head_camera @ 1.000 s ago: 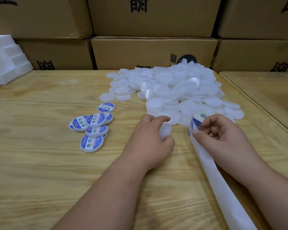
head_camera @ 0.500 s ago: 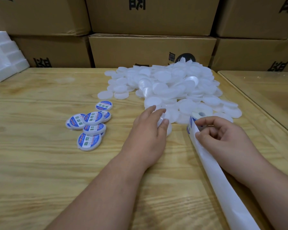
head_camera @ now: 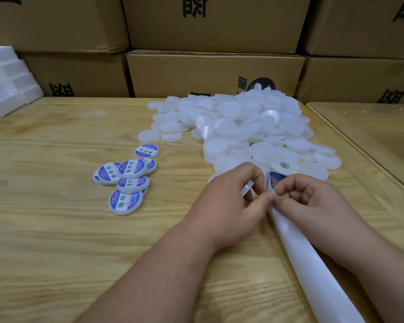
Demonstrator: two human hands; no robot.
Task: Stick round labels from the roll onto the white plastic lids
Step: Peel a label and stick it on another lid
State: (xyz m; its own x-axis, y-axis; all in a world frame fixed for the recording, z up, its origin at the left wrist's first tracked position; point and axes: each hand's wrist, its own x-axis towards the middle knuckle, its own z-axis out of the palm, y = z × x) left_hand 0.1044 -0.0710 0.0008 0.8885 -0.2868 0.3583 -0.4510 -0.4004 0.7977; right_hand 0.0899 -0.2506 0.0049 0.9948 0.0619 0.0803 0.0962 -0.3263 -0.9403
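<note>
Left hand (head_camera: 229,201) has left the lid pile (head_camera: 243,127) to meet the right hand (head_camera: 313,201) | left grip pinches a white lid (head_camera: 247,188) | right grip seemingly pinches a label at the roll (head_camera: 280,170) | labelled lids (head_camera: 126,180) on desk (head_camera: 44,229).

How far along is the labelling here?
Early. A few labelled lids lie on the left. The left hand holds a blank lid; the right hand pinches the roll liner. The big blank pile is left.
</note>
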